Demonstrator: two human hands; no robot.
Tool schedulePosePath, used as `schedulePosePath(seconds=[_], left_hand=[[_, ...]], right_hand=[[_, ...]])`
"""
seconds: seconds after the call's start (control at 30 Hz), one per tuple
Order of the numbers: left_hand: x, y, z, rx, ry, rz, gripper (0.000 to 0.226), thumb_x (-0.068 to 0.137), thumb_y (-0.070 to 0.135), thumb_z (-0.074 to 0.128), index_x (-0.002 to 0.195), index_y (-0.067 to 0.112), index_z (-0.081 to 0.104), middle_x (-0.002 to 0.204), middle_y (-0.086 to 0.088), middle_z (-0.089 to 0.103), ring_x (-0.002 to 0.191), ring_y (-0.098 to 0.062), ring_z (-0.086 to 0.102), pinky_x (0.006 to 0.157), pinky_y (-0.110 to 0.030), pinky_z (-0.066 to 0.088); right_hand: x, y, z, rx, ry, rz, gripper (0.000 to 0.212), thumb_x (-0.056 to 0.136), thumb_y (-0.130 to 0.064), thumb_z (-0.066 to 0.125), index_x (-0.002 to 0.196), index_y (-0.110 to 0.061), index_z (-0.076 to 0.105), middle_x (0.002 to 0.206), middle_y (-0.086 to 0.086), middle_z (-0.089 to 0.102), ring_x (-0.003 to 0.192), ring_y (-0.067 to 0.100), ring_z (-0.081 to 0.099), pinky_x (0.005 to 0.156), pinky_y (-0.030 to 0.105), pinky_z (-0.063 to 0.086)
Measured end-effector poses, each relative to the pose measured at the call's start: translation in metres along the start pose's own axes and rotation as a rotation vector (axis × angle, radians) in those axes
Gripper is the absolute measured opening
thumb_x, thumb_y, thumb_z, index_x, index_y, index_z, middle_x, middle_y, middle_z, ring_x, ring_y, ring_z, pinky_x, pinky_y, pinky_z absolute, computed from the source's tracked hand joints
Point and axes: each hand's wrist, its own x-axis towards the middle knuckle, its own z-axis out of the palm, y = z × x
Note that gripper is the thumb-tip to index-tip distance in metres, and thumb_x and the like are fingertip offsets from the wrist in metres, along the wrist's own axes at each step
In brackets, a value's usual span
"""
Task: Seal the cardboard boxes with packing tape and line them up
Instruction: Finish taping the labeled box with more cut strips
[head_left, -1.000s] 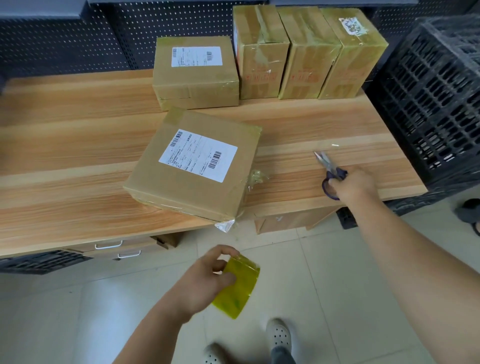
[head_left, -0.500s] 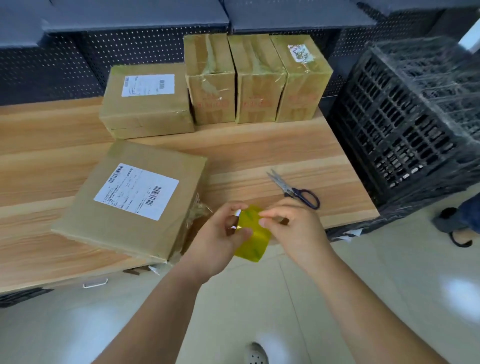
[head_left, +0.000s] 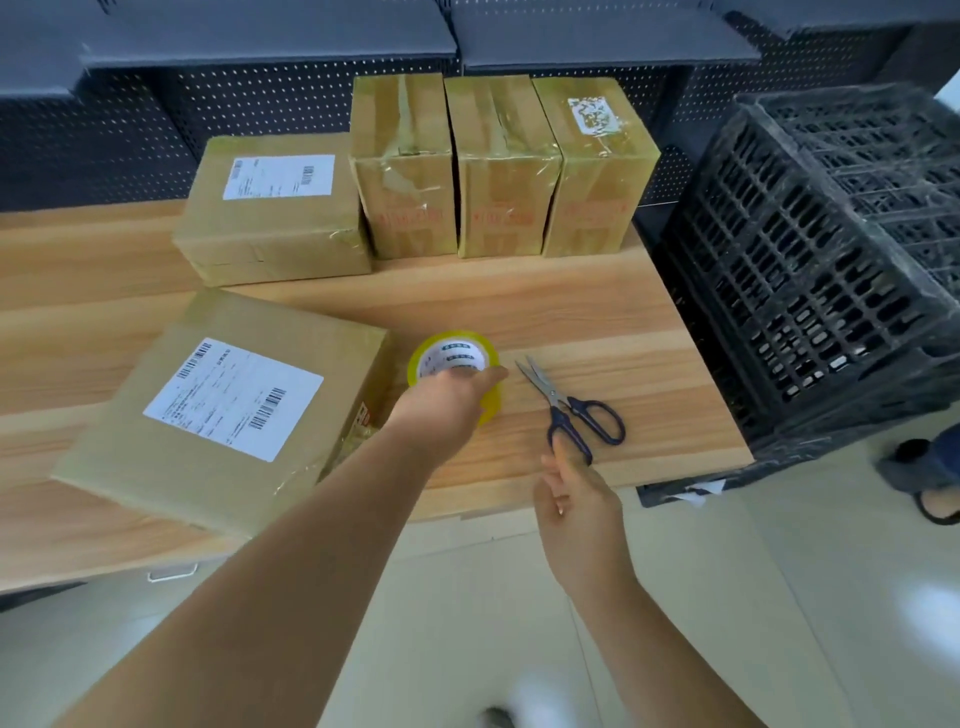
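Tape roll (head_left: 453, 357), gripped by left hand (head_left: 441, 410), now on table (head_left: 597, 312); right hand (head_left: 576, 499) seemingly loose.

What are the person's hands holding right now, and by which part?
The left hand grips the tape roll by its near rim. The right hand holds nothing; its fingertips are just at the handle of the scissors.

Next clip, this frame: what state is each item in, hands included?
tape roll: flat on the table, gripped by the left hand.
scissors: lying on the table, blades nearly closed, right hand fingertip touching a handle.
front labelled box: closed, askew at the table's front edge.
rear labelled box: closed, flat at the back.
three tall boxes: taped shut, upright, side by side.
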Motion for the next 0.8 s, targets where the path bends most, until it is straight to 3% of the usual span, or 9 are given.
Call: schedulePosePath(seconds=[0.07,0.13,0.2,0.27,0.33,0.4,0.57,0.7,0.8], left_hand=[[0.003,0.002,0.004,0.095,-0.033,0.031,0.068,0.101,0.020,0.048,0.154,0.036,0.008,0.122,-0.009,0.060,0.094,-0.030,0.060,0.075,-0.041,0.054],[-0.006,0.005,0.010,0.084,0.019,0.064,0.075,0.098,0.029,0.055,0.154,0.034,0.005,0.128,-0.007,0.057,0.111,-0.030,0.054,0.090,-0.039,0.047],[-0.027,-0.001,0.015,-0.159,0.164,0.079,0.076,0.091,0.035,0.065,0.153,0.030,0.022,0.139,-0.005,0.051,0.128,-0.028,0.046,0.105,-0.037,0.037],[-0.061,-0.020,0.018,-0.477,0.415,0.068,0.056,0.087,0.032,0.070,0.138,0.021,0.051,0.129,-0.005,0.057,0.118,-0.025,0.054,0.100,-0.031,0.041],[-0.098,-0.054,0.017,-0.569,0.665,0.044,0.029,0.089,0.028,0.067,0.115,0.015,0.066,0.116,0.002,0.063,0.106,-0.019,0.059,0.091,-0.017,0.041],[-0.130,-0.100,0.014,-0.535,0.761,-0.034,0.018,0.093,0.025,0.063,0.106,0.016,0.072,0.117,0.011,0.061,0.119,-0.011,0.054,0.097,-0.008,0.032],[-0.167,-0.189,0.027,-0.287,0.282,-0.089,0.068,0.090,0.067,0.020,0.139,0.033,0.051,0.156,0.016,0.020,0.150,-0.013,0.009,0.122,-0.035,0.011],[-0.179,-0.199,0.035,-0.175,0.257,-0.191,0.076,0.082,0.068,-0.005,0.151,0.046,0.020,0.161,0.020,-0.001,0.150,-0.011,-0.005,0.119,-0.031,0.001],[-0.169,-0.206,0.034,-0.110,0.228,-0.273,0.070,0.087,0.071,-0.003,0.152,0.047,0.007,0.162,0.017,-0.008,0.150,-0.014,-0.010,0.119,-0.037,0.003]], right_hand=[[-0.011,0.002,0.006,0.015,-0.025,0.023,0.043,0.092,-0.007,0.063,0.134,-0.014,0.059,0.108,-0.011,0.062,0.099,0.011,0.064,0.077,0.005,0.044],[-0.020,-0.002,0.014,0.036,-0.067,0.073,0.032,0.091,-0.011,0.064,0.123,-0.019,0.067,0.099,-0.013,0.064,0.093,0.006,0.062,0.079,0.017,0.050],[-0.027,-0.010,0.023,0.077,-0.102,0.122,0.024,0.092,-0.016,0.065,0.115,-0.020,0.071,0.094,-0.013,0.066,0.088,0.001,0.059,0.076,0.016,0.048],[-0.033,-0.024,0.033,0.130,-0.141,0.146,0.018,0.093,-0.017,0.064,0.106,-0.023,0.073,0.091,-0.015,0.068,0.086,-0.003,0.057,0.070,0.009,0.043],[-0.035,-0.047,0.046,0.191,-0.206,0.160,0.017,0.095,-0.019,0.061,0.101,-0.033,0.069,0.095,-0.017,0.067,0.088,-0.008,0.057,0.072,0.009,0.042],[-0.031,-0.073,0.066,0.225,-0.266,0.130,0.019,0.097,-0.026,0.058,0.112,-0.035,0.065,0.107,-0.017,0.064,0.094,-0.008,0.057,0.079,0.010,0.043],[-0.004,-0.118,0.130,0.268,-0.346,0.155,0.051,0.092,-0.045,0.053,0.139,-0.026,0.052,0.113,-0.011,0.062,0.107,0.011,0.062,0.097,0.041,0.051],[0.017,-0.135,0.155,0.305,-0.431,0.176,0.047,0.097,-0.042,0.046,0.142,-0.029,0.049,0.130,-0.009,0.059,0.118,0.007,0.057,0.106,0.043,0.045],[0.033,-0.141,0.160,0.301,-0.426,0.173,0.045,0.101,-0.033,0.049,0.146,-0.025,0.045,0.138,-0.005,0.055,0.124,0.008,0.053,0.109,0.040,0.042]])
